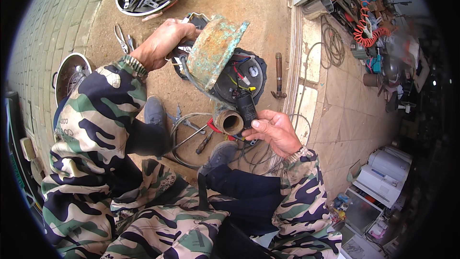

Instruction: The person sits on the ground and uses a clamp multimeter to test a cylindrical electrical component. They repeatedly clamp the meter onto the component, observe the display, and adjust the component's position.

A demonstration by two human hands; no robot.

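In front of me an electric pump is tilted over, its curved casing coated in rust and green paint. A round dark end shows red, blue and yellow-tipped wires. My left hand is closed around the pump's far left side by a metal bracket; its fingertips are partly hidden. At the near side, my right hand pinches the lower end of a black cylindrical capacitor, which hangs by its wires. Close beside it opens a rusty round pipe outlet. A dark cable runs along the casing.
Pliers lie left, below a basin of tools. A hammer rests right, near the door sill. Cables and a screwdriver lie by my shoes. Another metal pan stands left; a white printer is at right.
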